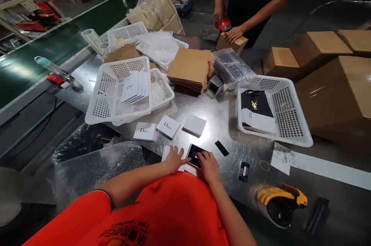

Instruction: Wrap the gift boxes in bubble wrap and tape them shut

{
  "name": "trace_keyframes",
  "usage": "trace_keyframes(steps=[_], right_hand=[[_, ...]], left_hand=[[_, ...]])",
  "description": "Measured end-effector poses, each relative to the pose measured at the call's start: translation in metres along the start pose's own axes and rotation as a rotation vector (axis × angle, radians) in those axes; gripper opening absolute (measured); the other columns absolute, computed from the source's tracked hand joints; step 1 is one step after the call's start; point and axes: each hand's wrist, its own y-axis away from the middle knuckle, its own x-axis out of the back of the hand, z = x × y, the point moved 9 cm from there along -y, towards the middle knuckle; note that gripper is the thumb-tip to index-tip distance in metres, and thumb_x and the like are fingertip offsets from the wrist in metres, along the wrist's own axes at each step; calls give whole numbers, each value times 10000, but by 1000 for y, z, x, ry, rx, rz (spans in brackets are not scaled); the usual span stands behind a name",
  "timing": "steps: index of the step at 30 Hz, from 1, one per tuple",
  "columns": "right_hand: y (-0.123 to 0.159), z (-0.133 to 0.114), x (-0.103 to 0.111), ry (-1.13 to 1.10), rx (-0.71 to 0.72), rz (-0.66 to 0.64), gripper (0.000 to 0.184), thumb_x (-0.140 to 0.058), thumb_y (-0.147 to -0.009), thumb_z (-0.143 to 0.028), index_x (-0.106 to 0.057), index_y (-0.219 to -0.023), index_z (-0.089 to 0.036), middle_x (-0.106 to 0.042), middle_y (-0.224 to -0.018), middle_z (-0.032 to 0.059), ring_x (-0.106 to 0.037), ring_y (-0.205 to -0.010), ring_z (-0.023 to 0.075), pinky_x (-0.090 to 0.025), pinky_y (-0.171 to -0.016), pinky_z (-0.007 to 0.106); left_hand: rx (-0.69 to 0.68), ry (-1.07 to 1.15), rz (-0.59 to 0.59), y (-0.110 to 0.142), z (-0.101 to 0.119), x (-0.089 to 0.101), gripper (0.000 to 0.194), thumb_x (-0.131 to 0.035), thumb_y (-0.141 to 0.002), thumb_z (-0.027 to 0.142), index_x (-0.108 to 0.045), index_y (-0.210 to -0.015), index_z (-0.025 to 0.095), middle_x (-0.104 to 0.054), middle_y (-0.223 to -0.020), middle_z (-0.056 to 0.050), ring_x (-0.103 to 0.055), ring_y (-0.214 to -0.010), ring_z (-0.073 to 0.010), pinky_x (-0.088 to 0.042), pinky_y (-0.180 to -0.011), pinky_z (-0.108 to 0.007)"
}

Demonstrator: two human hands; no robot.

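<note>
Close to my body, an open small white box [189, 165] with a black interior lies on the metal table. My left hand [174, 160] rests beside it with fingers spread over a white piece [166, 152], probably a lid, and its thumb reaches the box's edge. The bent fingers of my right hand [209, 165] press together inside the box at the black insert [196, 152]; what they hold there is hidden. Just beyond stand two white Dior boxes [144, 131] and a plain white box [194, 125]. A black strip [222, 148] lies right of my hands.
White baskets stand left [97, 99] and right [292, 114]. Between them are stacked cardboard [189, 66] and a bubble-wrapped box [232, 66]. A yellow tape dispenser [279, 201], small black box [244, 171] and rubber band sit at right. Across the table, a person holds a red tape dispenser [224, 24].
</note>
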Motion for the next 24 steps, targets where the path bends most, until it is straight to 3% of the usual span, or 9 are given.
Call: trace_keyframes(steps=[5, 12, 17, 24], right_hand=[[4, 0, -5, 41, 51, -22, 401, -456, -962, -119, -663, -1289, -228, -678, -1190, 100, -585, -1090, 250, -502, -880, 336], [-6, 13, -8, -29, 81, 26, 316, -602, -905, -134, -744, -1167, -240, -726, -1031, 79, -646, -967, 244, -510, -737, 290], [-2, 14, -9, -41, 97, 79, 310, -586, -919, -136, -739, -1175, -223, -734, -1058, 82, -659, -966, 230, -541, -804, 298], [16, 9, -17, 4, 333, 419, 419, -476, -876, -40, -719, -1185, -184, -737, -1068, 110, -660, -964, 262, -574, -794, 345]], left_hand=[[12, -21, -43, -1, 1, -3, 1049, -848, -731, 351, -243, -1584, 429, -256, -1667, -159, -302, -1433, -536, -226, -1083, -712], [26, 43, 57, -8, 2, -7, 1024, -879, -687, 337, -336, -1548, 448, -347, -1631, -145, -338, -1406, -548, -232, -1075, -741], [14, 61, 28, -11, 2, -12, 1005, -861, -712, 407, -317, -1556, 446, -326, -1641, -146, -330, -1407, -546, -219, -1061, -759], [-17, 43, 11, -21, 6, -15, 863, -783, -783, 472, -375, -1542, 419, -317, -1647, -143, -347, -1409, -540, -249, -1050, -753]])
